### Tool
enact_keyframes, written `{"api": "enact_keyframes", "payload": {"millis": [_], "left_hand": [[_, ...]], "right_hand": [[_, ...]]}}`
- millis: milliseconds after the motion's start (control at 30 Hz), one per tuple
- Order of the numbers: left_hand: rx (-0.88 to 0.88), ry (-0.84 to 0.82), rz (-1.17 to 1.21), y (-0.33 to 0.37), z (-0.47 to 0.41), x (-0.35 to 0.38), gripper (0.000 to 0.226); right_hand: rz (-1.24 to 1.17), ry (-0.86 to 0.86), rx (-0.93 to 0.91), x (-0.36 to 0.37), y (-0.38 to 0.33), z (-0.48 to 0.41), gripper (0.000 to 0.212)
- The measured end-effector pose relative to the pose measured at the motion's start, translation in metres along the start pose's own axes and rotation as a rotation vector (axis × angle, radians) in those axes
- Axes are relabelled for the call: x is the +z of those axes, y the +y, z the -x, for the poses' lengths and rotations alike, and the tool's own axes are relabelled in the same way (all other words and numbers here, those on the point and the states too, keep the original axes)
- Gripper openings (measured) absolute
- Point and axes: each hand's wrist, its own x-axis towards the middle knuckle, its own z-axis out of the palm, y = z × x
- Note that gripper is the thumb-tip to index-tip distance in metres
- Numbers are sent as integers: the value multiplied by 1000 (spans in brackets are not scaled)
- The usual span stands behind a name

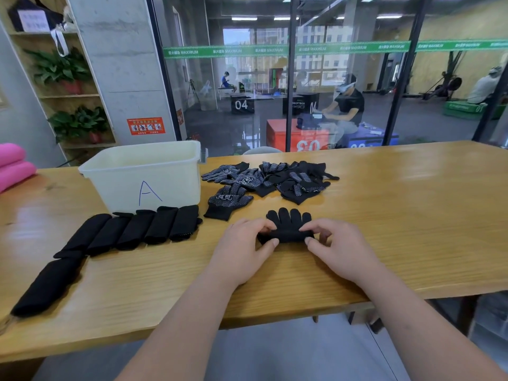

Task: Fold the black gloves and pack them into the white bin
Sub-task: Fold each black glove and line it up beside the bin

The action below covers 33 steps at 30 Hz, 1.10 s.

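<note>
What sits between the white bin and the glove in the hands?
Head view: one unfolded dotted glove lies flat on the table between the bin and the held glove.

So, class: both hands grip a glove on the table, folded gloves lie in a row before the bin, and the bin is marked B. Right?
Not quite. The head view shows the bin marked A, not B. The rest holds: the left hand and right hand grip a glove on the table, and folded gloves lie in a row before the bin.
</note>
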Motion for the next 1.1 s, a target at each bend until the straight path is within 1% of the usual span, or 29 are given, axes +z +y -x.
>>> {"api": "enact_keyframes", "payload": {"millis": [133,233,333,400,467,567,600,667,800,933,1000,1100], "left_hand": [[-22,-12,70,-2,0,-1,26],[-51,-48,124,-2,0,-3,28],[-67,-48,114,-2,-1,-4,31],[-50,-21,99,0,-2,-3,33],[6,18,52,0,-4,0,29],[64,66,-30,-1,-5,3,18],[75,77,-59,-2,-6,4,19],[101,79,-110,-2,-7,6,25],[117,1,-188,2,-6,7,33],[92,-54,-228,-2,-6,8,44],[76,-67,-220,-2,-6,9,48],[52,-55,-161,-1,-6,6,47]], "right_hand": [[-189,-7,25,-2,-2,0,20],[-201,-13,28,-1,-2,-1,22],[-124,16,22,0,-2,-3,25],[9,63,-17,2,-3,-3,29],[146,112,-91,5,-3,-3,31],[321,154,-176,10,-5,0,22],[367,167,-207,12,-5,1,18],[438,186,-246,14,-5,2,18],[490,152,-213,13,-7,1,27],[518,97,-164,12,-10,2,39],[503,64,-136,11,-9,-1,42],[454,5,-108,7,-8,-2,39]]}}
